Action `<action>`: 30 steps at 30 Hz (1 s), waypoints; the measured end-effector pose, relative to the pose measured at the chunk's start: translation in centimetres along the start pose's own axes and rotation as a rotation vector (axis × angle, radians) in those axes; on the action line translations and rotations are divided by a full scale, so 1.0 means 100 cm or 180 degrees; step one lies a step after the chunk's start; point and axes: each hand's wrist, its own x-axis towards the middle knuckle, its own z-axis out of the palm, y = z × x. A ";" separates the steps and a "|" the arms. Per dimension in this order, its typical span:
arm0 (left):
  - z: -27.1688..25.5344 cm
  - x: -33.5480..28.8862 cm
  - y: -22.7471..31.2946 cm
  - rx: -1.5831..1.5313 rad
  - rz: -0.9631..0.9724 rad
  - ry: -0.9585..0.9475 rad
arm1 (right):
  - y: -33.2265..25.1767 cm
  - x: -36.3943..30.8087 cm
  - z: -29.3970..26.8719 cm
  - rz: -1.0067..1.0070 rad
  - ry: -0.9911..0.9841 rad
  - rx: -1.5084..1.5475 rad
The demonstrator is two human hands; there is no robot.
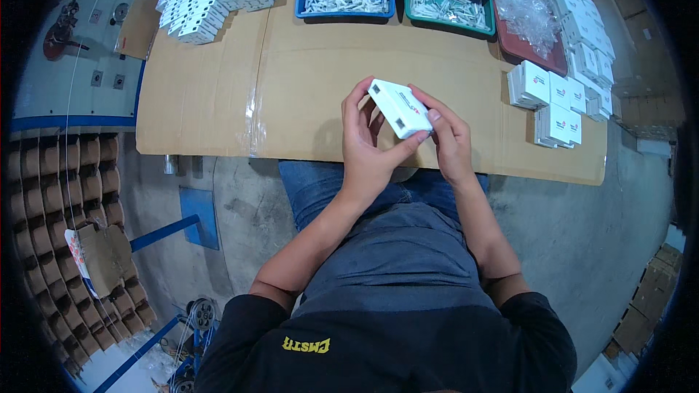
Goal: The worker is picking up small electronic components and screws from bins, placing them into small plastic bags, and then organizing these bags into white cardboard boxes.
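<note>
Holding a printed white carton (398, 105) at a slant above the near part of the cardboard-covered tabletop (306, 87), the left hand (364, 147) and right hand (453, 144) each have the grip closed on it, the left along its left side and near edge, the right at its right end. Farther back lie a blue tray (349, 20) and a green tray (451, 25) of white pieces, and a red tray (513, 41) of clear plastic bags.
</note>
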 end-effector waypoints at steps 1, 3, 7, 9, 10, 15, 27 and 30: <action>0.000 -0.001 0.000 0.0322 0.0185 -0.0069 | 0.001 -0.001 0.000 0.0014 -0.0084 -0.0192; 0.000 -0.001 -0.001 0.0619 0.0377 -0.0101 | 0.001 -0.002 0.001 0.0029 -0.0165 -0.0382; -0.003 -0.001 -0.006 0.1380 0.1105 -0.0263 | -0.001 -0.003 0.003 -0.0020 -0.0152 -0.0269; -0.001 -0.002 -0.007 0.1406 0.1157 -0.0273 | -0.001 -0.003 0.002 -0.0031 -0.0188 -0.0156; 0.001 -0.002 -0.006 0.1421 0.1211 -0.0285 | -0.004 -0.003 0.000 0.0041 -0.0217 0.0079; -0.002 -0.002 -0.007 0.2063 0.1877 -0.0692 | -0.012 -0.004 0.003 0.0018 -0.0481 0.0846; -0.005 -0.001 -0.001 -0.1038 -0.0857 0.0428 | -0.013 -0.002 -0.003 -0.0640 -0.0682 -0.0313; -0.010 0.000 0.000 -0.1659 -0.1759 0.0129 | -0.010 -0.001 -0.005 -0.0527 -0.0922 -0.0530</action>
